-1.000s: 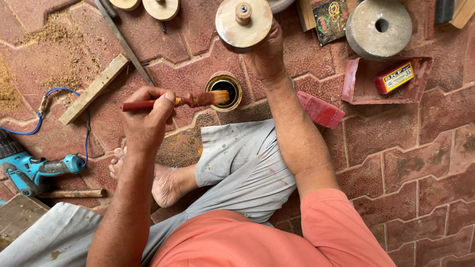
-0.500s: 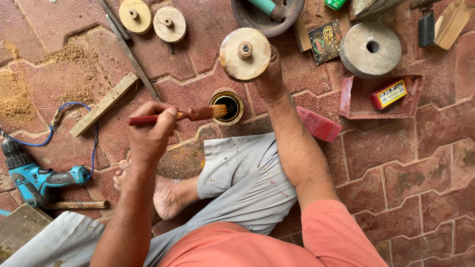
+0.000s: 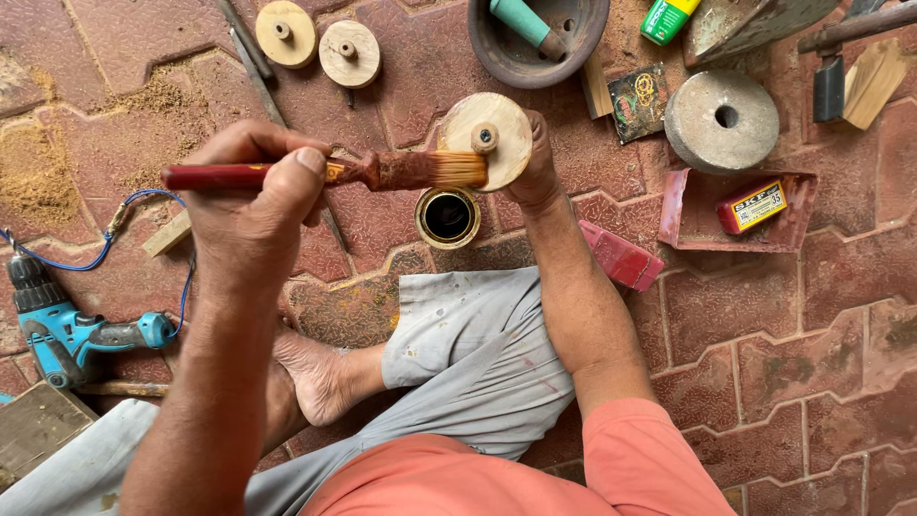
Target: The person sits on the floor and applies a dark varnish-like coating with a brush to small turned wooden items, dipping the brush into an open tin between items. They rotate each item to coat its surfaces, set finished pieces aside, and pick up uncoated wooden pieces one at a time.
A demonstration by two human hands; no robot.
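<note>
Lifted clear of the small round tin [image 3: 447, 216], the paintbrush [image 3: 330, 173] now meets the wooden disc [image 3: 487, 139]; half a second earlier its bristles hung at the tin's mouth, and the disc has since been brought lower and nearer to the brush. The left hand [image 3: 250, 196] is clenched around the red handle of the brush, whose long axis runs nearly level from left to right, with the pale bristles lying against the lower left part of the disc's face. The right hand [image 3: 537, 172] grasps the disc from behind and from the right, its fingers wrapped over the rim, so the face with its small central peg is turned up toward the camera. So the disc lies to the right of the left hand, right at the brush tip, and just above the tin on the paved floor [image 3: 783, 325].

That tin is open and holds something dark; whether it is full I cannot tell. Farther up the floor, a dark bowl [image 3: 573, 48] holds a tool with a green handle [image 3: 525, 24]. A shallow red tray [image 3: 697, 229] to the right holds a small red and yellow box [image 3: 753, 205]. Two more wooden discs [image 3: 317, 43] lie at upper left, and a blue power drill [image 3: 72, 330] rests at far left.
</note>
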